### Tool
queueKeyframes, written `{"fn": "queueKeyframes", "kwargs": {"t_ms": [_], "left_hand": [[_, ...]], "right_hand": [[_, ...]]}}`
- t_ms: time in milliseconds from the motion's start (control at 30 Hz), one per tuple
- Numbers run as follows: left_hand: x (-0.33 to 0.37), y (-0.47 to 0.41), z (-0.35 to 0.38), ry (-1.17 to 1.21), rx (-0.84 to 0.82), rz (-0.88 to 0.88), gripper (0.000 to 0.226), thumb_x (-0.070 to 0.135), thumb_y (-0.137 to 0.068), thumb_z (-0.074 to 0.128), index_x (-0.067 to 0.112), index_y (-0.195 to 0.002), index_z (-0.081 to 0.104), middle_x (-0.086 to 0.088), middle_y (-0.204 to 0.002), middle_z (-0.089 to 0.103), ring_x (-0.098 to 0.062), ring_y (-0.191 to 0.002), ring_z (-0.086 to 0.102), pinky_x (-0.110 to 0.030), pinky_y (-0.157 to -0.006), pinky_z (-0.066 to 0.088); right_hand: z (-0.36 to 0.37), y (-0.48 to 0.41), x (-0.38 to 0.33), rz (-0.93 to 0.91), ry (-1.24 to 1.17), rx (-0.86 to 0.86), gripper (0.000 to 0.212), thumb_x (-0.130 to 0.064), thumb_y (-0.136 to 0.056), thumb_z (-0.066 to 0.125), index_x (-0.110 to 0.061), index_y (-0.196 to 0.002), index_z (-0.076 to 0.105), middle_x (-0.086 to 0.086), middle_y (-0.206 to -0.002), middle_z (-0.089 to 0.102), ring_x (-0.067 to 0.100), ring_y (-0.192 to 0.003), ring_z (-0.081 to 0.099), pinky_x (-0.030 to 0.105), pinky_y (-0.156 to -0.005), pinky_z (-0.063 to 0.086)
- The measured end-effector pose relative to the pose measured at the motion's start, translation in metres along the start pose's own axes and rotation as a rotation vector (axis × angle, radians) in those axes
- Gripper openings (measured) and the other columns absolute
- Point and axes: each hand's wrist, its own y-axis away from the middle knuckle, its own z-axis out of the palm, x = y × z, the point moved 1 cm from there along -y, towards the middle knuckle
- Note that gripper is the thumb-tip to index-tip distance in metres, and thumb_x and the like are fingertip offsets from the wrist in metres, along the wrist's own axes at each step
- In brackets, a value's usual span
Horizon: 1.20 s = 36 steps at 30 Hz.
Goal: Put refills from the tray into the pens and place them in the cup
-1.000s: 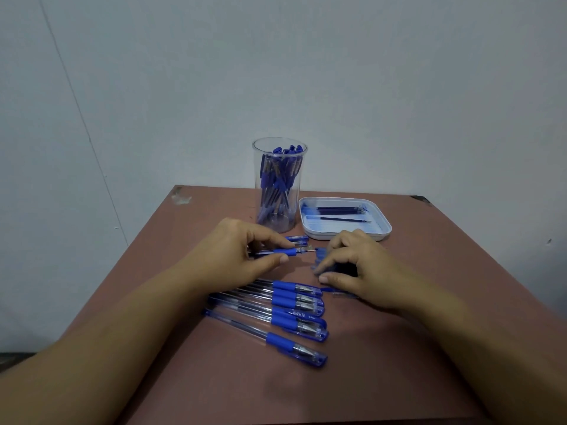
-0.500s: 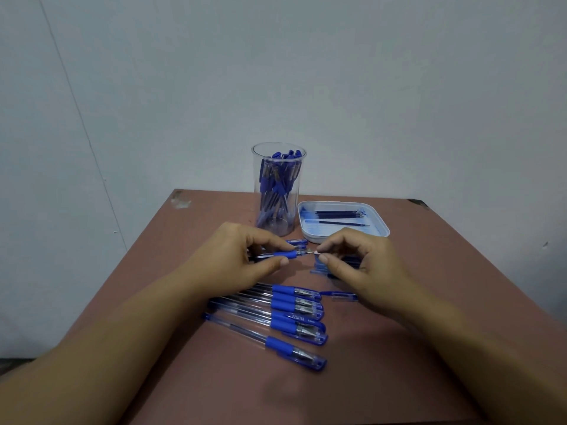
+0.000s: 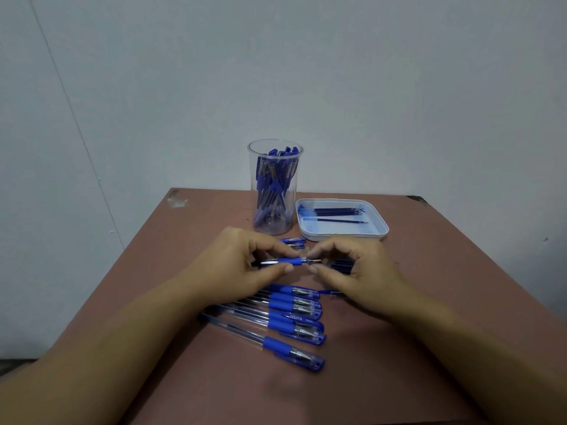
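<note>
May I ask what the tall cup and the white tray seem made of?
The tall clear round cup looks like glossy transparent plastic, possibly glass: pens show through its wall. The shallow white tray looks like smooth plastic, judging by its rounded moulded rim.

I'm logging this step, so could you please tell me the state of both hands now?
Left hand: closed, holding the pen by its blue grip.
Right hand: closed, pinching the same pen's tip.
</note>
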Motion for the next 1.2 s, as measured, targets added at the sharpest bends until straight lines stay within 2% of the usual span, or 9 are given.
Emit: {"fn": "queueKeyframes", "kwargs": {"t_ms": [200, 333, 467, 633, 800, 900, 1000, 1100, 1200], "left_hand": [[0.001, 0.000, 0.001, 0.011, 0.004, -0.002, 0.022, 0.026, -0.084, 0.076, 0.032, -0.105, 0.075, 0.033, -0.071, 0.064, 0.003, -0.055, 0.057, -0.008, -0.054, 0.039], [-0.001, -0.001, 0.001, 0.033, 0.036, -0.016, 0.021, 0.026, -0.083, 0.077, 0.033, -0.103, 0.075, 0.021, -0.074, 0.070, 0.000, -0.056, 0.059, -0.011, -0.055, 0.041], [0.001, 0.000, 0.001, 0.021, 0.004, -0.011, 0.022, 0.023, -0.084, 0.076, 0.029, -0.105, 0.075, 0.032, -0.071, 0.065, 0.004, -0.054, 0.056, -0.007, -0.053, 0.038], [0.002, 0.000, 0.001, 0.040, 0.021, -0.030, 0.022, 0.022, -0.084, 0.077, 0.030, -0.105, 0.076, 0.028, -0.070, 0.067, 0.005, -0.054, 0.057, -0.007, -0.054, 0.039], [0.004, 0.000, 0.000, 0.014, 0.012, -0.001, 0.023, 0.025, -0.083, 0.076, 0.036, -0.104, 0.073, 0.033, -0.073, 0.065, 0.001, -0.056, 0.057, -0.009, -0.054, 0.039], [0.004, 0.000, 0.001, 0.010, 0.010, -0.001, 0.023, 0.027, -0.083, 0.076, 0.035, -0.104, 0.074, 0.031, -0.071, 0.065, 0.000, -0.057, 0.058, -0.009, -0.054, 0.039], [0.004, 0.000, 0.000, 0.026, 0.026, 0.000, 0.024, 0.023, -0.083, 0.076, 0.037, -0.103, 0.073, 0.032, -0.070, 0.065, 0.003, -0.054, 0.057, -0.008, -0.054, 0.039], [0.005, -0.001, 0.000, 0.014, 0.018, 0.008, 0.025, 0.022, -0.083, 0.077, 0.038, -0.103, 0.072, 0.035, -0.071, 0.064, 0.003, -0.054, 0.056, -0.007, -0.054, 0.038], [0.004, 0.000, 0.001, 0.006, 0.006, -0.010, 0.023, 0.024, -0.083, 0.077, 0.033, -0.104, 0.074, 0.033, -0.068, 0.063, 0.003, -0.053, 0.055, -0.008, -0.053, 0.037]], "right_hand": [[0.001, -0.002, 0.001, 0.002, 0.027, -0.037, 0.009, -0.044, -0.090, 0.057, -0.042, -0.095, 0.065, -0.020, -0.089, 0.068, 0.002, -0.081, 0.065, 0.011, -0.068, 0.045], [0.000, 0.000, 0.006, -0.044, 0.049, 0.012, 0.028, -0.034, -0.084, 0.073, -0.039, -0.108, 0.059, -0.016, -0.094, 0.063, 0.011, -0.083, 0.062, 0.018, -0.073, 0.049], [0.001, -0.002, 0.009, -0.070, 0.128, -0.003, 0.008, -0.033, -0.089, 0.068, -0.030, -0.096, 0.067, -0.016, -0.086, 0.065, 0.007, -0.080, 0.062, 0.015, -0.067, 0.047], [0.000, 0.000, 0.011, -0.060, 0.092, 0.010, 0.026, -0.038, -0.086, 0.071, -0.037, -0.111, 0.061, -0.015, -0.088, 0.065, 0.010, -0.080, 0.063, 0.016, -0.070, 0.049], [0.000, -0.003, 0.012, -0.103, 0.157, 0.016, 0.006, -0.032, -0.091, 0.066, -0.030, -0.096, 0.067, -0.016, -0.085, 0.064, 0.006, -0.078, 0.061, 0.018, -0.067, 0.047], [0.000, -0.001, 0.013, -0.078, 0.128, -0.009, 0.018, -0.043, -0.092, 0.059, -0.032, -0.103, 0.068, -0.016, -0.085, 0.066, 0.005, -0.078, 0.063, 0.016, -0.066, 0.047], [-0.001, 0.001, 0.010, -0.070, 0.107, -0.003, 0.029, -0.039, -0.086, 0.069, -0.036, -0.113, 0.059, -0.014, -0.089, 0.063, 0.012, -0.078, 0.063, 0.018, -0.068, 0.049], [-0.001, -0.001, 0.010, -0.112, 0.160, 0.010, 0.012, -0.027, -0.088, 0.070, -0.025, -0.100, 0.066, -0.016, -0.089, 0.064, 0.009, -0.079, 0.061, 0.017, -0.069, 0.048], [-0.002, -0.002, 0.012, -0.099, 0.161, -0.002, 0.013, -0.037, -0.093, 0.061, -0.029, -0.098, 0.069, -0.017, -0.086, 0.065, 0.005, -0.079, 0.062, 0.015, -0.068, 0.045]]}}
